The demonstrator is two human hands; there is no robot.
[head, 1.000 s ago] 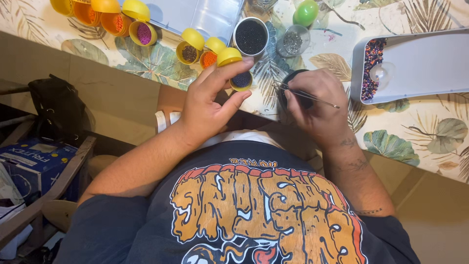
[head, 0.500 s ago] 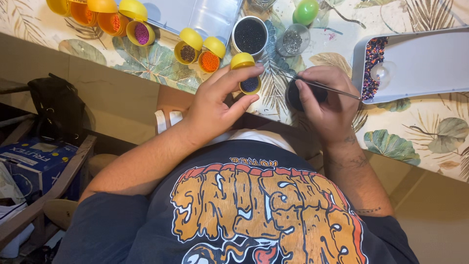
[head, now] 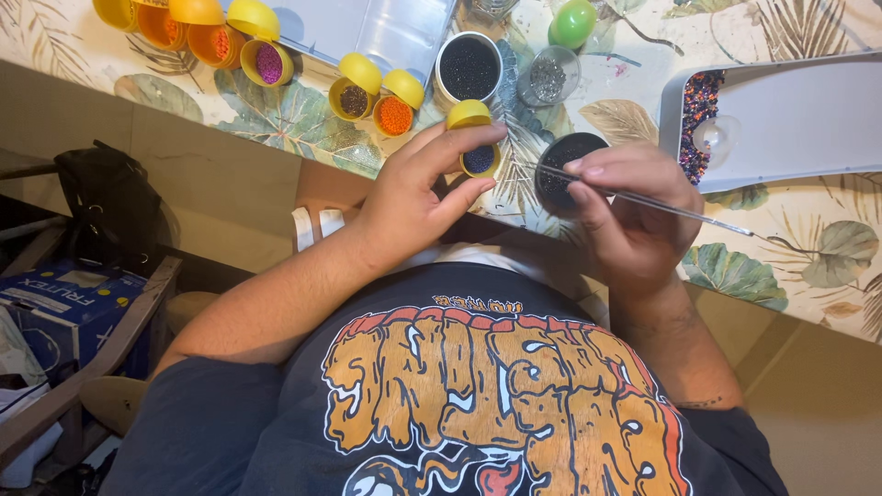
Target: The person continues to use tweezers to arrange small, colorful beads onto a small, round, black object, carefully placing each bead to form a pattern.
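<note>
My left hand (head: 418, 193) pinches a small yellow capsule cup (head: 478, 152) filled with dark beads, its hinged yellow lid standing up behind it. My right hand (head: 634, 216) holds a thin clear needle-like stick (head: 684, 208) that runs from the fingers out to the right. Its tip end lies over a round black lid (head: 565, 170) holding dark beads, which sits on the leaf-patterned tablecloth (head: 634, 119) partly under the fingers.
More yellow and orange capsule cups (head: 372, 92) with coloured beads sit at the upper left. A white tub of black beads (head: 469, 69), a clear cup of silver beads (head: 548, 78), a green egg (head: 572, 23) and a white tray (head: 790, 119) with mixed beads lie beyond. A box (head: 64, 303) lies under the table.
My right hand slid right and up along the table edge, bringing the stick over the black lid. My left hand kept hold of the yellow cup and shifted slightly.
</note>
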